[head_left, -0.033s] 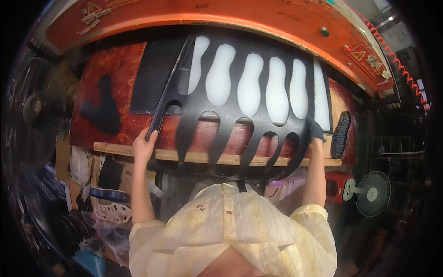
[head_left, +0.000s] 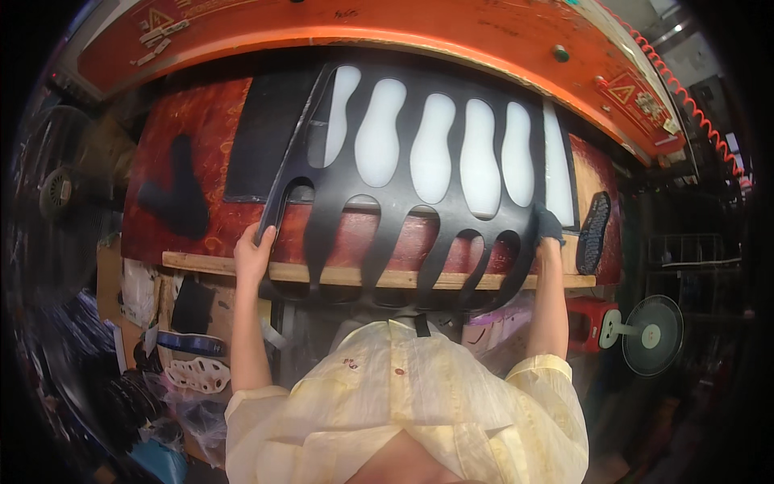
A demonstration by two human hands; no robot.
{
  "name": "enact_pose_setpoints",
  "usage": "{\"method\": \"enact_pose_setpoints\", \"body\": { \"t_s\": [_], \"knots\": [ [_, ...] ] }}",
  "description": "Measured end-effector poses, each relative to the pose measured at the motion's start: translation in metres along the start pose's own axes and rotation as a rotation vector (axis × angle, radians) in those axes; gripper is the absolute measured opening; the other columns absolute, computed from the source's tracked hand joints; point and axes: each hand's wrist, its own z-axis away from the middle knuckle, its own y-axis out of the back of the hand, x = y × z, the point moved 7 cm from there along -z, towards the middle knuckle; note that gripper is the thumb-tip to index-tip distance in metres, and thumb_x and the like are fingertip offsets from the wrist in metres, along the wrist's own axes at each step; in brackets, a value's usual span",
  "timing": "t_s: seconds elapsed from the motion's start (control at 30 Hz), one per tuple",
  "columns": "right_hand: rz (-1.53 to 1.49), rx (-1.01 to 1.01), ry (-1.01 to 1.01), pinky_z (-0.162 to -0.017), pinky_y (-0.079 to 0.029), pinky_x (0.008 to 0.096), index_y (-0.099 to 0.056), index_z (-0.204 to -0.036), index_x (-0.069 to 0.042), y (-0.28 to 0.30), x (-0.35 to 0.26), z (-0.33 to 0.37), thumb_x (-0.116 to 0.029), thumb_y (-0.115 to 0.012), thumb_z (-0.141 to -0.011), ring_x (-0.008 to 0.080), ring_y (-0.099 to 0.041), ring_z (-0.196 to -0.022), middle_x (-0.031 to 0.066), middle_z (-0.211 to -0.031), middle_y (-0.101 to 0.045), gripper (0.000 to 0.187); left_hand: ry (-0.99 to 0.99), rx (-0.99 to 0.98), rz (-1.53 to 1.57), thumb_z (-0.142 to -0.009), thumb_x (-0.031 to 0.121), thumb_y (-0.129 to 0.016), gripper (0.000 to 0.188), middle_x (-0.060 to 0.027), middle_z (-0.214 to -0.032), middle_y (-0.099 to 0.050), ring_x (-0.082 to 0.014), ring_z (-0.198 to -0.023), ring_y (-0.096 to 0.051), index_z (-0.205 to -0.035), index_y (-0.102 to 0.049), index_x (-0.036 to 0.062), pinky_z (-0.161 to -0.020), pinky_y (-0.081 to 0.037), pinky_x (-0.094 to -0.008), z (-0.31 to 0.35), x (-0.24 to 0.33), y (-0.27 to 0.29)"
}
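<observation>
A black sheet [head_left: 395, 206] with several sole-shaped cutouts spans the space between my hands. Its far part rests over a white sheet that shows through the holes [head_left: 431, 149]; its near part sags past the table's front edge toward my body. My bare left hand [head_left: 255, 248] is closed round the left edge of the sheet, thumb on top. At the right edge, my right hand [head_left: 551, 228], in a dark glove, grips the sheet; its fingertips are partly hidden.
An orange machine beam [head_left: 355, 31] crosses the far side of the red table [head_left: 153, 230]. A dark glove-like piece [head_left: 181, 194] lies left, a dark textured insole [head_left: 594, 232] right. A wooden strip [head_left: 218, 264] edges the table front. A fan [head_left: 651, 335] stands at lower right.
</observation>
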Motion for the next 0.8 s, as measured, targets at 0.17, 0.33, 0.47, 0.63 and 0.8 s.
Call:
{"method": "enact_pose_setpoints", "body": {
  "t_s": [0.17,0.33,0.47,0.63,0.8],
  "knots": [
    [0.376,0.106,0.049,-0.087,-0.044,0.0397,-0.065,-0.117,0.002,0.024,-0.021,-0.004,-0.044,-0.055,-0.090,0.0273,-0.061,-0.098,0.0203,-0.110,-0.067,0.054,0.003,0.102,0.596,-0.091,0.017,-0.066,0.020,-0.0007,-0.086,-0.063,-0.0068,-0.078,-0.054,-0.101,-0.063,-0.0008,-0.069,-0.044,-0.0231,0.024,0.040,0.002],
    [0.066,0.048,0.305,-0.069,-0.046,0.0363,-0.066,-0.096,0.002,0.128,-0.029,0.048,-0.034,-0.057,-0.089,0.0242,-0.060,-0.076,0.0143,-0.081,-0.064,0.038,-0.144,-0.013,0.494,-0.087,0.012,-0.064,0.017,-0.0015,-0.088,-0.057,-0.0087,-0.079,-0.049,-0.100,-0.063,0.0003,-0.072,-0.042,-0.0237,0.144,0.053,-0.005],
    [0.099,-0.051,0.131,-0.061,-0.043,0.0313,-0.067,-0.090,-0.001,0.154,0.056,0.060,-0.030,-0.064,-0.086,0.0128,-0.054,-0.068,0.0043,-0.075,-0.060,0.029,0.028,0.014,0.763,-0.087,0.011,-0.065,0.021,-0.0034,-0.085,-0.052,-0.0099,-0.076,-0.047,-0.104,-0.063,0.0004,-0.070,-0.041,-0.0246,0.164,0.031,-0.035],
    [-0.125,0.042,0.042,-0.055,-0.039,0.0296,-0.065,-0.078,-0.006,0.137,0.103,0.013,-0.039,-0.062,-0.088,0.0120,-0.050,-0.059,0.0001,-0.065,-0.055,0.034,0.110,0.205,0.180,-0.087,0.014,-0.069,0.030,-0.0030,-0.084,-0.043,-0.0133,-0.073,-0.044,-0.112,-0.061,0.0019,-0.068,-0.040,-0.0279,0.132,0.029,-0.064],
    [0.023,0.144,-0.003,-0.056,-0.039,0.0329,-0.065,-0.082,0.000,0.124,0.090,0.006,-0.037,-0.058,-0.088,0.0163,-0.051,-0.060,0.0061,-0.066,-0.057,0.038,-0.034,0.389,-0.119,-0.086,0.024,-0.070,0.035,-0.0083,-0.090,-0.045,-0.0236,-0.084,-0.048,-0.116,-0.062,0.0071,-0.079,-0.041,-0.0356,0.138,0.057,-0.074]
  ]
}}
